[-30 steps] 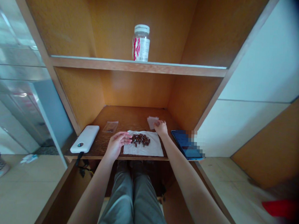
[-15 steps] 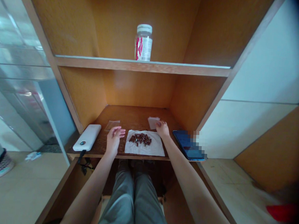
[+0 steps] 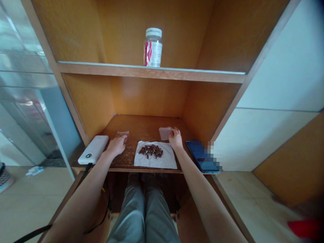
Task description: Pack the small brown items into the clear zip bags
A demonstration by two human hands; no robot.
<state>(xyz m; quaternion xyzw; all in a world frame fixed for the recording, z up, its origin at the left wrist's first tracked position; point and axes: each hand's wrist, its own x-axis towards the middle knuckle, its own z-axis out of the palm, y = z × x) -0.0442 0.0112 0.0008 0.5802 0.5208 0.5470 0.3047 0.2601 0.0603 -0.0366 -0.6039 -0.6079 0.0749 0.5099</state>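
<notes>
My left hand (image 3: pixel 117 145) reaches over the shelf board, fingertips at the near edge of a clear plastic bag (image 3: pixel 122 133) lying flat. Its fingers look bent but apart, partly covering the bag. At the right, my right hand (image 3: pixel 175 138) has thumb and fingers closed at the right edge of a small stack of clear plastic bags (image 3: pixel 164 133). Between my hands lies a white paper sheet (image 3: pixel 155 163), bearing a loose heap of dark red-brown capsules (image 3: pixel 151 150).
A white power bank (image 3: pixel 94 150) with a black cable lies left of my left hand. On the right rests a dark phone (image 3: pixel 202 156), partly pixelated. A white-capped bottle (image 3: pixel 153 48) stands on the upper shelf (image 3: pixel 153 73), above both hands.
My left hand has moved left and down from beside the paper onto the single plastic bag. My right hand stays at the stack, its fingers shifted slightly.
</notes>
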